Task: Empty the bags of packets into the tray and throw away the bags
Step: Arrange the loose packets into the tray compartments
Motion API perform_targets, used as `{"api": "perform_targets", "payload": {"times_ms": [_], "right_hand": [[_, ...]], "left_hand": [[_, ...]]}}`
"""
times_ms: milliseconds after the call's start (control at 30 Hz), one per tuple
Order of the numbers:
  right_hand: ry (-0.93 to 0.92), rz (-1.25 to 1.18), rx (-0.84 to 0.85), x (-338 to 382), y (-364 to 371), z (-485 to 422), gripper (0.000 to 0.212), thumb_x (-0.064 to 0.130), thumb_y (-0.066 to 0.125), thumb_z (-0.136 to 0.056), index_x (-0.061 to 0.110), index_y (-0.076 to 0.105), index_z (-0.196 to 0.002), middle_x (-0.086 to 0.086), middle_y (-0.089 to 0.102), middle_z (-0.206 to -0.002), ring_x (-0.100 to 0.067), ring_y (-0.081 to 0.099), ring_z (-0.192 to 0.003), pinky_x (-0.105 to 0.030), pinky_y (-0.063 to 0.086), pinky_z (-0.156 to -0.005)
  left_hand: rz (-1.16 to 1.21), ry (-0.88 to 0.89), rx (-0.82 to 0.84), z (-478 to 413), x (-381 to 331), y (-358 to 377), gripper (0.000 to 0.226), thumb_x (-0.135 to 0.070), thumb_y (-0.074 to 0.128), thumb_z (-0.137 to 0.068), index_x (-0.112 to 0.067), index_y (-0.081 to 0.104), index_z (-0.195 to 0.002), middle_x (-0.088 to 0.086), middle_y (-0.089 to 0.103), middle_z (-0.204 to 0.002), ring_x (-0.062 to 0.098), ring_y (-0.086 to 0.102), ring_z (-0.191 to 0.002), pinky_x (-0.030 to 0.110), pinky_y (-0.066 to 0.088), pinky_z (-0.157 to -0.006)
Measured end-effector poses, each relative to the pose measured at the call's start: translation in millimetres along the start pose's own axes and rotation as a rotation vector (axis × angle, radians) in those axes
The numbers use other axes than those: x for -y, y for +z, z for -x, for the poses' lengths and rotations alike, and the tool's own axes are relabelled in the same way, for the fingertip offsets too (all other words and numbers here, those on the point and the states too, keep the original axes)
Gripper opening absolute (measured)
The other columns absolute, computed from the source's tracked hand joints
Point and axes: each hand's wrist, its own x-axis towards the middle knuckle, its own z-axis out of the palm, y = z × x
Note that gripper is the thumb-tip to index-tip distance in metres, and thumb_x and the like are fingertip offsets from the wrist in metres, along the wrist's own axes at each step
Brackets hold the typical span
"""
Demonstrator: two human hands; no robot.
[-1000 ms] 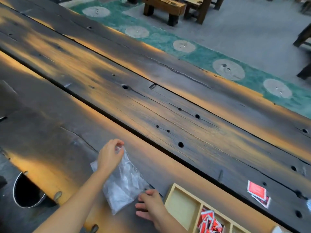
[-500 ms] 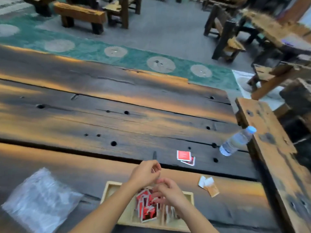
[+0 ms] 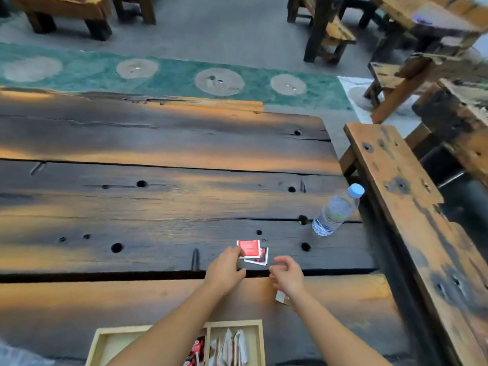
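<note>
Two red packets (image 3: 252,251) lie overlapped on the dark wooden table. My left hand (image 3: 224,270) reaches over them, its fingertips on the top packet's left edge and its thumb apart below. My right hand (image 3: 287,276) hovers just right of the packets, fingers loosely curled, holding nothing. A pale packet (image 3: 281,297) peeks out under my right wrist. The wooden tray (image 3: 233,324) sits at the near edge, with red packets (image 3: 196,350) in one compartment and pale packets (image 3: 230,346) in the right one. A corner of the clear plastic bag (image 3: 14,355) shows at the bottom left.
A water bottle (image 3: 336,210) with a blue cap stands at the table's right edge. A worn wooden bench (image 3: 396,196) runs alongside on the right. The table (image 3: 158,207) has holes and a long gap between planks. More benches stand on the floor beyond.
The view swung right, away from the plastic bag left lying on the table. Both hands moved from over the tray forward to the loose red packets.
</note>
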Motion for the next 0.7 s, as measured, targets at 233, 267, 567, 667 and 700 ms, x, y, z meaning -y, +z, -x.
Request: {"api": "perform_targets", "payload": {"times_ms": [233,267,567,667,700], "right_hand": [[-0.212,0.456,-0.041,4,16,-54,0.058,0.021,0.07,-0.078,0.027,0.047,-0.13,0.003,0.05,-0.108,-0.016,0.057,-0.097,-0.03,0.047,-0.076],[-0.239,0.519,-0.038,3,18,-57,0.06,0.024,0.07,-0.078,0.031,0.044,-0.131,0.003,0.048,-0.114,-0.017,0.058,-0.099,-0.032,0.048,-0.077],[-0.312,0.645,-0.055,-2,21,-59,0.035,0.028,0.067,-0.081,0.031,0.048,-0.11,0.007,0.043,-0.114,-0.021,0.061,-0.087,-0.035,0.049,-0.069],[-0.309,0.615,-0.04,-2,20,-57,0.032,0.027,0.07,-0.078,0.028,0.047,-0.099,0.008,0.047,-0.107,-0.018,0.059,-0.086,-0.032,0.042,-0.064],[-0.309,0.603,-0.034,-3,21,-57,0.031,0.027,0.07,-0.077,0.027,0.046,-0.095,0.008,0.051,-0.103,-0.018,0.058,-0.086,-0.032,0.039,-0.062]], "left_hand": [[-0.197,0.043,-0.038,-50,4,20,0.055,-0.022,0.061,-0.079,-0.023,0.041,-0.13,-0.001,0.045,-0.13,0.022,0.043,-0.118,0.035,0.04,-0.088],[-0.216,0.05,-0.046,-54,3,22,0.057,-0.023,0.062,-0.078,-0.024,0.041,-0.131,-0.001,0.045,-0.129,0.022,0.042,-0.118,0.035,0.04,-0.088],[-0.268,0.077,-0.104,-64,11,27,0.053,-0.038,0.067,-0.077,-0.028,0.047,-0.124,-0.003,0.047,-0.121,0.02,0.042,-0.114,0.033,0.034,-0.089],[-0.27,0.096,-0.126,-61,13,29,0.052,-0.041,0.063,-0.078,-0.028,0.05,-0.126,-0.003,0.05,-0.117,0.02,0.044,-0.112,0.033,0.034,-0.088],[-0.262,0.106,-0.139,-59,13,29,0.051,-0.042,0.061,-0.079,-0.029,0.051,-0.127,-0.003,0.052,-0.115,0.021,0.046,-0.11,0.033,0.034,-0.086]]}}
